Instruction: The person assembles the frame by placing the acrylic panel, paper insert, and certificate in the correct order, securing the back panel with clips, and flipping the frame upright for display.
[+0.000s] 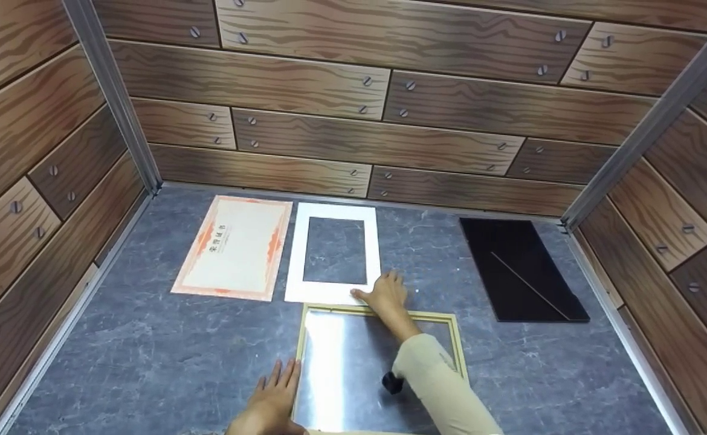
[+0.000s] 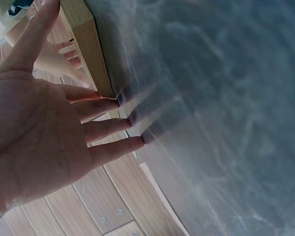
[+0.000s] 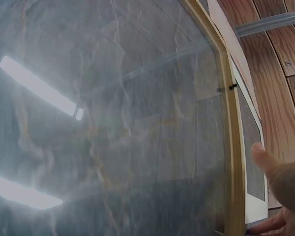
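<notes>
A gold-edged picture frame (image 1: 457, 347) with a clear pane lies at the front of the table. Beside its left edge rests my left hand (image 1: 269, 402), fingers straight; in the left wrist view the fingertips (image 2: 137, 141) meet the grey tabletop by the frame's corner. My right hand (image 1: 390, 296) reaches across the frame to the lower right corner of a white mat board (image 1: 296, 254) with a rectangular window. The thumb lies over the mat's lower border, the other fingers past its right edge. In the right wrist view, thumb and fingers stand apart.
A certificate (image 1: 242, 248) with a red-orange border lies left of the mat. On the right side lies a black backing board (image 1: 510, 266) with a thin diagonal line on it. Wood-patterned walls (image 1: 305, 78) enclose the grey marbled table (image 1: 148, 356) at the back and sides.
</notes>
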A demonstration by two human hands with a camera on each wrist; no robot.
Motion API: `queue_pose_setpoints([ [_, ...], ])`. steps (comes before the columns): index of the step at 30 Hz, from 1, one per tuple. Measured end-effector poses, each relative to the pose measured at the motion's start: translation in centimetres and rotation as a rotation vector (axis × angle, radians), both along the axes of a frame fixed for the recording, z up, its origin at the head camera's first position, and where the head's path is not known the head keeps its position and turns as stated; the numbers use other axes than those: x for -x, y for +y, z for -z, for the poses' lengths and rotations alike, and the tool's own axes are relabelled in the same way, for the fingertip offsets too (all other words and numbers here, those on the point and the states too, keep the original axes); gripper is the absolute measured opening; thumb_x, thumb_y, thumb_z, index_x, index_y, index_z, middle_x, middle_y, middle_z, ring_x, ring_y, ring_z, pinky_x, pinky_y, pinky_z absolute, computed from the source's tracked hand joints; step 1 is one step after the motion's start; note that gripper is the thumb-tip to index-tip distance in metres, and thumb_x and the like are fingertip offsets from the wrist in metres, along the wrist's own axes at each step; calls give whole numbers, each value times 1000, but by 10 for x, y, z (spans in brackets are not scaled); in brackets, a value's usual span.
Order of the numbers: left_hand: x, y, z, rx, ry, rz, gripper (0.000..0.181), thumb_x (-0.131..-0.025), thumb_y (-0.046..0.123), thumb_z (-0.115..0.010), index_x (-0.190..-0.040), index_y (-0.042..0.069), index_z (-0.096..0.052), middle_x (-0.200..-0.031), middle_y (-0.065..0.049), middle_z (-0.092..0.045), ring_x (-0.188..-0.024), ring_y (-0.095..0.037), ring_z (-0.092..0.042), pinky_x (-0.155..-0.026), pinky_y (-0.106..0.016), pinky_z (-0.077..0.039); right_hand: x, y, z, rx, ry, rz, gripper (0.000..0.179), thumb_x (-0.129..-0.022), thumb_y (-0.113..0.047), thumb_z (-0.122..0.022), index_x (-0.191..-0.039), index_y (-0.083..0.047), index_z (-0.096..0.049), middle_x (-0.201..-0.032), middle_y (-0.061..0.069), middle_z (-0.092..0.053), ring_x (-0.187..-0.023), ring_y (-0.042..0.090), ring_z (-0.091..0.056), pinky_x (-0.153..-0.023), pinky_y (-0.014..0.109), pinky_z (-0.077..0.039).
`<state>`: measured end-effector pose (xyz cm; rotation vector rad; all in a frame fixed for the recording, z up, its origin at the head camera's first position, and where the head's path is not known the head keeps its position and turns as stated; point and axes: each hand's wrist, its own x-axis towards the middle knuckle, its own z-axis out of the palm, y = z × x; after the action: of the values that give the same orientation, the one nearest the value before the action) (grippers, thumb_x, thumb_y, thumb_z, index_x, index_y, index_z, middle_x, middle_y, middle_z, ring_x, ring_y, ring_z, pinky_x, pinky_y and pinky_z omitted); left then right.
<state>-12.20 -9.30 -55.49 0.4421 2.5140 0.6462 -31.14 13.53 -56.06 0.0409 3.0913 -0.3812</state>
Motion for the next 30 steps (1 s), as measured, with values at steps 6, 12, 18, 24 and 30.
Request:
queue_pose_setpoints([
  [6,-1,0,1,-5,17,9,111,-66,40,-80,-143,-4,-13,-148,-24,-10,-133,-43,-10,-100,-61,-17,2,-4,2,34,-39,57,95,-72,-51,-73,-128,17,-38,-133,33,-33,-124,44,-30,-92,49,-38],
  [12,0,-1,1,-4,18,1,110,-66,39,-81,-143,-3,-15,-147,-24,-12,-133,-42,-10,-100,-60,-17,6,-3,2,117,-37,110,89,-71,-41,-77,-126,18,-39,-127,33,-37,-119,42,-35,-87,48,-42],
  [18,-1,-2,1,-29,14,-9,111,-65,38,-81,-143,-3,-15,-147,-25,-12,-133,-43,-9,-100,-60,-17,9,-1,0,224,-24,171,89,-69,-33,-80,-123,22,-37,-115,32,-41,-111,41,-39,-87,47,-41],
  [24,1,-3,1,-35,-17,-3,109,-67,38,-80,-144,-2,-14,-148,-25,-11,-133,-42,-8,-100,-60,-16,13,11,2,371,-51,237,73,-73,-23,-78,-118,22,-42,-117,34,-44,-111,44,-42,-94,47,-36],
  [30,1,-2,1,-19,-19,-9,109,-66,38,-80,-144,-2,-15,-148,-24,-11,-133,-42,-8,-100,-60,-16,64,54,81,622,103,220,27,-74,-11,-73,-88,10,-62,-87,20,-60,-76,28,-56,-67,38,-47],
])
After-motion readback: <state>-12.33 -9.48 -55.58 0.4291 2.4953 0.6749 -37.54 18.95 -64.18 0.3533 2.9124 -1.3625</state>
